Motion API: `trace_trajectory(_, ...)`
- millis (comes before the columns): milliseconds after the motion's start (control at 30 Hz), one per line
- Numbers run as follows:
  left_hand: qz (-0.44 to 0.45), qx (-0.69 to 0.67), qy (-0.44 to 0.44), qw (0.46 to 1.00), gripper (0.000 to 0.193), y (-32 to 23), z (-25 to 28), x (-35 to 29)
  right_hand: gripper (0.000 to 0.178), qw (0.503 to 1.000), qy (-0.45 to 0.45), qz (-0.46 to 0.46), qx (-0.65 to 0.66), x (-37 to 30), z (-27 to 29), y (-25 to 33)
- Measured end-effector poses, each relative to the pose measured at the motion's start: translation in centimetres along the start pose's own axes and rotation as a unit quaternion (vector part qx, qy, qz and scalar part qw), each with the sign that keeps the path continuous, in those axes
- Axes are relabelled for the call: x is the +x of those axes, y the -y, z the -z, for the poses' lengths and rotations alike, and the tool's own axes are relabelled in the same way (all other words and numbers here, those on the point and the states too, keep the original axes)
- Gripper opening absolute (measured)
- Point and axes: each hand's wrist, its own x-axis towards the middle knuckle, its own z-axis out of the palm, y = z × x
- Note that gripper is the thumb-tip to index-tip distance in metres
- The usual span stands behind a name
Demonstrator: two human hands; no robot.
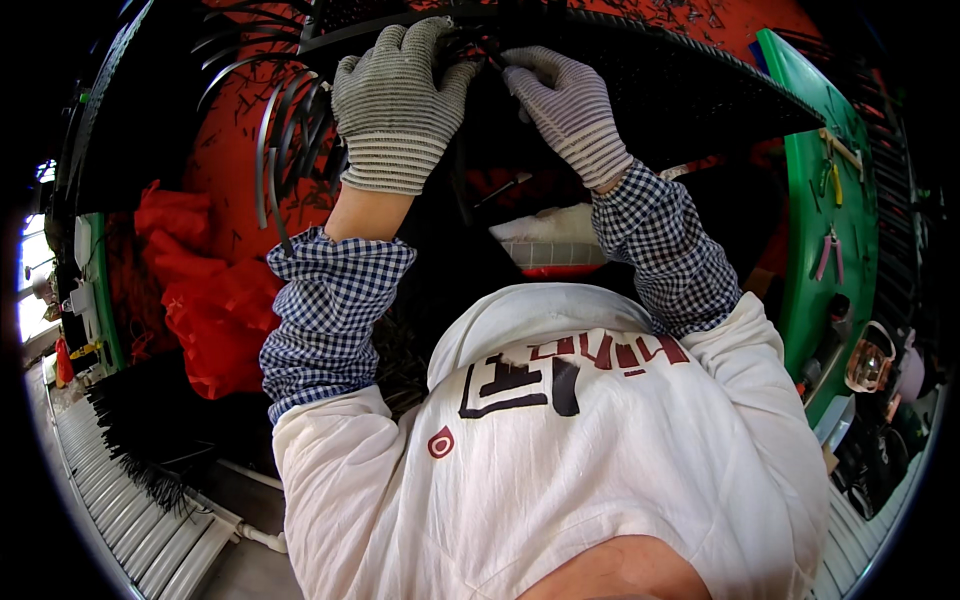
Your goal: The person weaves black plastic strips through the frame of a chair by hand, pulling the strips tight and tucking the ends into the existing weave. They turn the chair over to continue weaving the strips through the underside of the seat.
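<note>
My left hand (400,105), in a grey striped knit glove, reaches to the top of the head view. Its thumb and fingers are curled together at a dark woven edge. Close by on the right, my right hand (570,110), in a like glove, has thumb and forefinger pinched together. Between the fingertips runs a thin black strip (482,50), its ends lost against the dark background. Beyond and to the right of both hands spreads a black woven panel (680,85). Loose curved black strips (285,130) fan out left of my left hand.
Crumpled red cloth (215,300) lies at left on a red surface strewn with black scraps. A green board (810,200) on the right carries pink-handled pliers (829,255) and a hammer (840,147). White rollers (120,500) line the lower left. A pale cushion (550,238) lies below my hands.
</note>
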Motion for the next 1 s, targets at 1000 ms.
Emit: trace_trajectory(1000, -0.031, -0.183, 0.055, 0.981, 0.019, 0.0, 2.2, 6.0, 0.021, 0.962, -0.188, 0.087, 0.18, 1.5, -4.1, -0.1)
